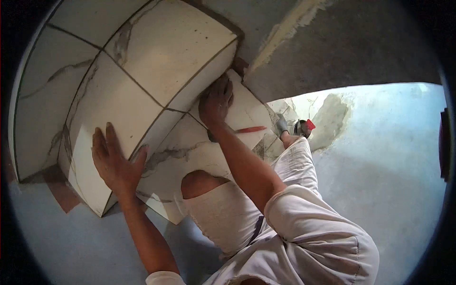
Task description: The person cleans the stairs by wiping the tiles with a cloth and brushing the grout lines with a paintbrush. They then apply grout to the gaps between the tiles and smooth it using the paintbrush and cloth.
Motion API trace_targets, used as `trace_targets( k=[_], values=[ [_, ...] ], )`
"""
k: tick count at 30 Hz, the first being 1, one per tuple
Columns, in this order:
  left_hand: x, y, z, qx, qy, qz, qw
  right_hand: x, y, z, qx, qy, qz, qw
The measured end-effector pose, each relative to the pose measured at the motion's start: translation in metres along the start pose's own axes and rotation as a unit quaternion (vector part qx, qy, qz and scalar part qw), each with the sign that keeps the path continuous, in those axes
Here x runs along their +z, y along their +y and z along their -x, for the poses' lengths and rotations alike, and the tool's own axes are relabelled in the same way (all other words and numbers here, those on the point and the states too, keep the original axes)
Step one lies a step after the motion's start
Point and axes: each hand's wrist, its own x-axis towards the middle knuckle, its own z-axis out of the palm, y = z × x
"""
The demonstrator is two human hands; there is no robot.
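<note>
Blue-grey floor (380, 190) spreads to the right of tiled steps (161, 47). On the left, the left hand (114, 161) lies flat on a tile (121, 102), its grip apart; farther off, the right hand (216, 102) bends at the foot of a riser (209, 76) (whether its grip clamps anything, I cannot tell). Pressing there seems the step in hand; the next move likely calls for steady, even pressure. A red tool (251, 129) lies to the right.

The scene is viewed from head height, forward and steeply down. White, grey-veined tiled steps (156, 71) are seen close up.
</note>
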Motion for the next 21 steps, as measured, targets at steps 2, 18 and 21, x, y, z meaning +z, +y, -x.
trace_targets(
  k=[2, 18, 21],
  values=[
    [0.001, 0.001, 0.000, 0.003, 0.000, -0.015, 1.000, 0.004, 0.001, -0.003, 0.066, -0.014, -0.119, 0.991],
    [0.003, 0.005, 0.001, -0.013, 0.008, -0.042, 0.999, 0.001, 0.022, -0.038, 0.203, 0.064, -0.352, 0.912],
    [0.003, 0.004, 0.001, -0.002, 0.015, -0.035, 0.999, 0.014, 0.012, -0.053, 0.228, 0.170, -0.412, 0.865]
  ],
)
